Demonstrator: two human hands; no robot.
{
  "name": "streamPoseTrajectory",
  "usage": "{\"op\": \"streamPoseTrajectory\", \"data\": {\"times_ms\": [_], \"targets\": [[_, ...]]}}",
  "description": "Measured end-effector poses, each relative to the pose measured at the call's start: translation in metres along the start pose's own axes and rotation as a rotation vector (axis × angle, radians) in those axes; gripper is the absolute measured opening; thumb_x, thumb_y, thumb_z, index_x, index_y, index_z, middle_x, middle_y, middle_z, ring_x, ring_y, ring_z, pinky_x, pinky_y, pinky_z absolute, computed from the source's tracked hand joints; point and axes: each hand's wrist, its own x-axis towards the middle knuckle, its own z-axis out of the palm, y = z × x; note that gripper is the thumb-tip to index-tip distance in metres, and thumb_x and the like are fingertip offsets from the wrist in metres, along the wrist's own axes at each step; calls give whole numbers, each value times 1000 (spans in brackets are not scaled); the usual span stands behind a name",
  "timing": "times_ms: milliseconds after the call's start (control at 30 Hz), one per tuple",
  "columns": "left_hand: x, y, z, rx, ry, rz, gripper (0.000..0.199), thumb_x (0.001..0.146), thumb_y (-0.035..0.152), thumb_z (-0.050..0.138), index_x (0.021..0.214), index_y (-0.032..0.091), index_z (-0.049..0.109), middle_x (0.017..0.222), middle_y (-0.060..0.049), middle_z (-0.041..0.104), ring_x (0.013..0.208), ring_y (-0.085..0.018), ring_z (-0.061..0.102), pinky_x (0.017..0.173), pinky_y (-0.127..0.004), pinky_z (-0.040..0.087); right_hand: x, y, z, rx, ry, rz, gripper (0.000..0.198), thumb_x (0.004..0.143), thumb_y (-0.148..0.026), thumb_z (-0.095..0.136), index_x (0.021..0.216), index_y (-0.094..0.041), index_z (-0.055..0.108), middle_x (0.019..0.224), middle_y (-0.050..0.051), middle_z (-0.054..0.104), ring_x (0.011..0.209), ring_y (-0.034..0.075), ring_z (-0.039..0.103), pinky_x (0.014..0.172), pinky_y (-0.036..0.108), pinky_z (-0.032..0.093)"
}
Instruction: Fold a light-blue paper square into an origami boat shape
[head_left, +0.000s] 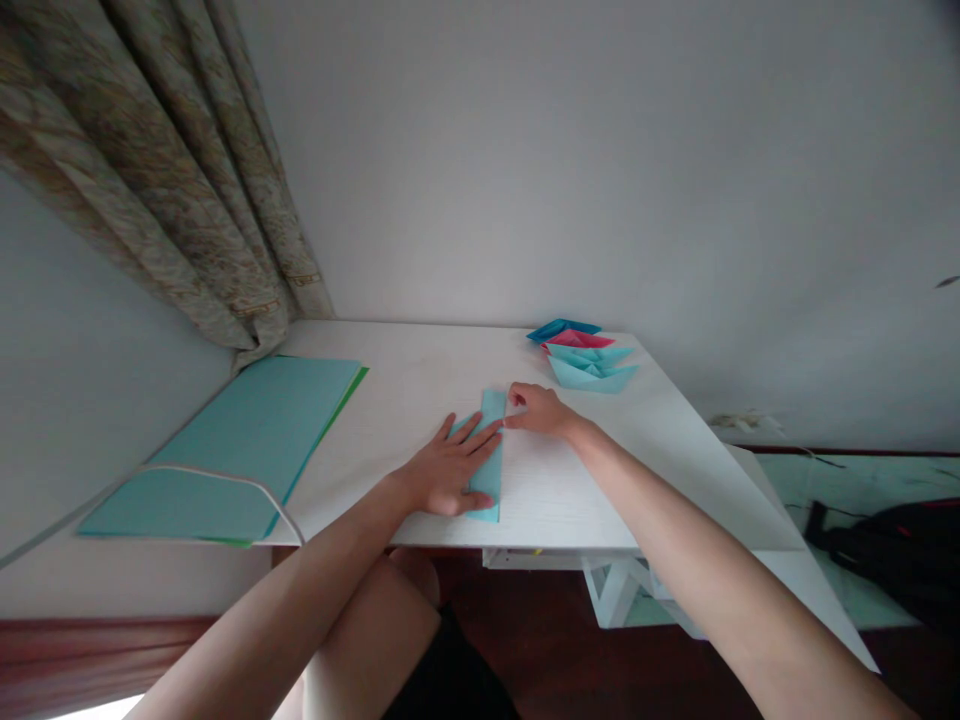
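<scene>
A folded strip of light blue paper [492, 405] lies on the white table, its long side pointing away from me. My left hand [450, 472] rests flat on it with fingers spread, covering its left part. At the strip's right edge is my right hand [538, 410], its fingers curled in and one fingertip touching the edge near the middle of the long side. Nothing shows inside the curled fingers.
Folded paper boats stand in a row at the back right: a blue one [562, 328], a pink one [581, 340] and light blue ones [592, 375]. Large light blue sheets [247, 430] lie at left over a green sheet [346, 402]. A white cable [217, 473] crosses them.
</scene>
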Motion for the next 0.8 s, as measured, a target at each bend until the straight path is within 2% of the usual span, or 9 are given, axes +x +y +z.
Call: {"op": "streamPoseTrajectory", "data": {"times_ms": [267, 800], "targets": [[0, -1, 0, -18, -3, 13, 89, 86, 73, 29, 154, 21, 5, 161, -7, -1, 147, -35, -4, 114, -61, -3, 14, 6, -1, -1, 26, 29, 25, 69, -34, 72, 80, -21, 53, 85, 0, 65, 77, 17, 55, 65, 26, 30], [-1, 0, -2, -31, 6, 20, 90, 86, 72, 32, 154, 22, 2, 161, -8, 2, 147, -35, -4, 114, -60, -2, 42, 15, -7, -29, 27, 124, 21, 68, -30, 71, 80, -20, 57, 78, 3, 64, 69, 17, 54, 56, 26, 32]]}}
